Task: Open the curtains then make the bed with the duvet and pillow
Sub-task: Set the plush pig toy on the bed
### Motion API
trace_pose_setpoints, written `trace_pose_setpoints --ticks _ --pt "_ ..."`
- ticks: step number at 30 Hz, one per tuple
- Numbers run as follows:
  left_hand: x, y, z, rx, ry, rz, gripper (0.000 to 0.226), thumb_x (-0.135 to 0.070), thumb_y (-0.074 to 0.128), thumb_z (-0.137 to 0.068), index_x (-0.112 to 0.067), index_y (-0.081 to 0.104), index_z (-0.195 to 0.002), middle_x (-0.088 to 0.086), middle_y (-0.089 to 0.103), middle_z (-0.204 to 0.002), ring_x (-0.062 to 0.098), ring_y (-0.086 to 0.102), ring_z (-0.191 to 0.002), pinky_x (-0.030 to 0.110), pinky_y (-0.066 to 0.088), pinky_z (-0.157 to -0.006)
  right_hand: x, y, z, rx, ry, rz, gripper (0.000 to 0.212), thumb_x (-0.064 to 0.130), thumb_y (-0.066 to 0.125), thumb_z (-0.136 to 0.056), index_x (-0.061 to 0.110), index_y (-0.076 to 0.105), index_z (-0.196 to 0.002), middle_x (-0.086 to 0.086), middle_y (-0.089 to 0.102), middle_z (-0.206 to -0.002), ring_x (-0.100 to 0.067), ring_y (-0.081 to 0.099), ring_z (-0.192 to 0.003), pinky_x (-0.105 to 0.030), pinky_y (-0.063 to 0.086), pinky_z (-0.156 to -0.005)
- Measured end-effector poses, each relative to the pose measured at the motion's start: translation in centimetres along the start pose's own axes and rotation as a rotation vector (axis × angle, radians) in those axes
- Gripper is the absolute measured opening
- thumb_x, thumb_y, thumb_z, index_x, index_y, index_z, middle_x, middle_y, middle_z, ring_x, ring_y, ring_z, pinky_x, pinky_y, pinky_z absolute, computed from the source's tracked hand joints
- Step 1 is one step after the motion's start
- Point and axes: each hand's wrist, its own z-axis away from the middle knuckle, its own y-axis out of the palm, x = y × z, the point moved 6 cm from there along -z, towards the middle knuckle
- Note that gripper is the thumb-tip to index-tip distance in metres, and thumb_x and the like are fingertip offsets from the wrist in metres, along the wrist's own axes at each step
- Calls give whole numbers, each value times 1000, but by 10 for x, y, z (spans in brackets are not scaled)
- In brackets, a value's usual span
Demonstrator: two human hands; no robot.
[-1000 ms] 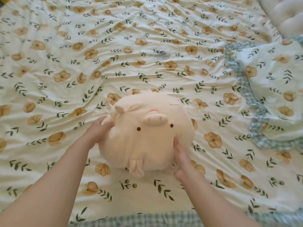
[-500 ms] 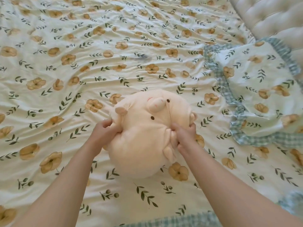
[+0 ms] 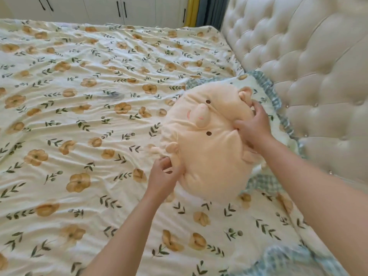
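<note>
Holding the round pig plush [image 3: 207,144] with both hands, the person has it over the frilly pillow [image 3: 258,84] by the padded headboard [image 3: 310,76]; the left hand [image 3: 162,179] pinches its lower edge and the right hand [image 3: 253,128] grabs its top side, so the toy sits between the two grips. The flower duvet [image 3: 89,126] already lies spread over the bed with some wrinkles, and the pillow is at the head end, so the bed looks almost made. I think only putting the toy down and a little smoothing are left, and the window curtains cannot be seen here.
</note>
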Motion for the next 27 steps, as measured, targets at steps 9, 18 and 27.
trace_pose_setpoints --ticks 9,18,27 --pt "-61 231 -30 164 40 62 15 -37 69 -84 -33 70 -98 -13 73 -95 4 67 -94 24 54 -78 -21 -175 -120 -158 -218 212 70 25 59 -61 23 53 -131 0 59 -102 -19 53 -90 -22 37 -75" --pt "-57 384 -34 433 104 -174 44 -31 64 -88 -34 52 -131 -12 36 -145 9 37 -132 31 36 -107 -106 -235 -184 -190 -56 585 69 45 53 -88 31 24 -149 -6 44 -146 -28 43 -132 -43 33 -104" --pt "-29 419 -42 598 -2 -296 67 -22 65 -86 -45 37 -142 -16 1 -161 11 8 -146 30 20 -112 -223 -190 -173 291 75 631 70 62 46 -89 44 17 -150 4 1 -164 -34 -3 -149 -53 7 -119"
